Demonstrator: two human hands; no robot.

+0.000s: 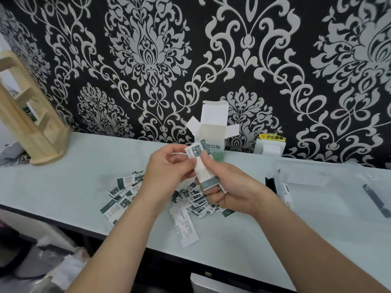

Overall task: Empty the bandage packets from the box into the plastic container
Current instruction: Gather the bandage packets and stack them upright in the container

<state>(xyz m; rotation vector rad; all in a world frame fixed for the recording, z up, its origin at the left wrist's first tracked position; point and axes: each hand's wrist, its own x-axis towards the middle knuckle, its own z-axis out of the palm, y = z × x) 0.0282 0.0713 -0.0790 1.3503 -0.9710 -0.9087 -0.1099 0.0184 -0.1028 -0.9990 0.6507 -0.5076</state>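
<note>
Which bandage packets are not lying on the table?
The bundle held by the left hand and right hand, before the open box; the other packets lie scattered on the table.

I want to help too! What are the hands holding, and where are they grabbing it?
A small stack of bandage packets. The right hand grips its lower half; the left hand pinches its upper end.

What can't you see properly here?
Head view:
- Open white cardboard box: its lower inside is hidden by the held stack of white-and-green paper packets.
- Held stack: the count is covered by the left hand and right hand.
- Loose packets on the pale table: print too small.
- Clear plastic container: see-through, outline faint.
</note>
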